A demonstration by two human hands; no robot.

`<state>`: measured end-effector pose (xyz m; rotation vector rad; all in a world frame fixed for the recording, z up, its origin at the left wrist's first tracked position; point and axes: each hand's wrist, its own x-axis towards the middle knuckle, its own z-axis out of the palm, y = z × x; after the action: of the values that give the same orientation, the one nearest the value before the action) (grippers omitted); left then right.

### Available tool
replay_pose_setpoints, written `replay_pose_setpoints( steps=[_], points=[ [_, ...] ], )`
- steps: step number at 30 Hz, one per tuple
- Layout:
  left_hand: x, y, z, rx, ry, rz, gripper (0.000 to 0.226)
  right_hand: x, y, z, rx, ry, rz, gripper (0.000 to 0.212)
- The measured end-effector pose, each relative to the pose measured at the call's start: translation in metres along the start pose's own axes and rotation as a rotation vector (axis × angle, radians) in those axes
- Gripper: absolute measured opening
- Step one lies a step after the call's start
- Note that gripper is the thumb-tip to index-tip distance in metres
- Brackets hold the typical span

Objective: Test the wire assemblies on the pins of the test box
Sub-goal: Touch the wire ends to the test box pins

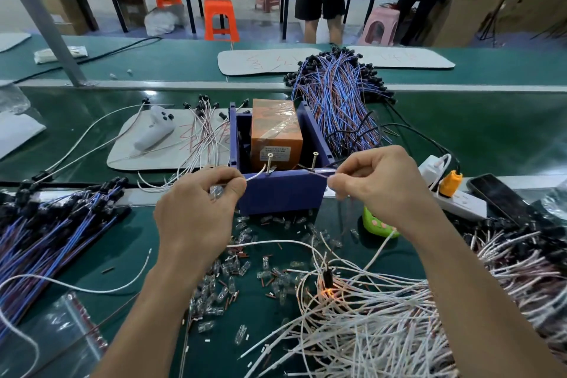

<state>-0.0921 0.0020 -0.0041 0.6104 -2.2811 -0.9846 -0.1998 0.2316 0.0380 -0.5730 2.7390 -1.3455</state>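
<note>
**Two hands touch a thin wire's ends to the test box pins**

Head camera view, looking down at a green workbench. A person's left hand (196,212) pinches one end of a thin white wire assembly (256,175) between thumb and forefinger. The tip reaches the left metal screw-like pin (270,163) on the front wall of the dark blue plastic test box (282,193). The right hand (377,184) pinches the other end at the right pin (314,159). Whether either tip truly touches its pin is too fine to tell.

The rest of the assembly hangs down between the forearms. A small black part glows orange (327,290) in the tangled heap of white wire assemblies (399,316) below.

The wire looks very light and limp, so it would sag if held far back. It is probably best gripped close to each bare tip, as here, and gently, because the fine ends would likely bend easily.

An orange taped block (276,135) sits inside the box.
</note>
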Motion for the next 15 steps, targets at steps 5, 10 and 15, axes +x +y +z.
replay_pose_setpoints(
  steps=[5, 10, 15],
  points=[
    [-0.003, -0.005, -0.002, -0.560, 0.056, -0.235, 0.011, -0.013, -0.005, -0.008, 0.009, -0.146, -0.043, 0.010],
    [-0.004, -0.013, -0.011, -1.148, 0.037, -0.661, 0.014, -0.026, -0.014, 0.033, 0.084, -0.165, -0.052, 0.009],
    [-0.006, -0.026, -0.027, -1.427, 0.128, -0.770, 0.025, -0.043, -0.030, 0.097, 0.137, -0.236, -0.063, 0.015]
  ],
)
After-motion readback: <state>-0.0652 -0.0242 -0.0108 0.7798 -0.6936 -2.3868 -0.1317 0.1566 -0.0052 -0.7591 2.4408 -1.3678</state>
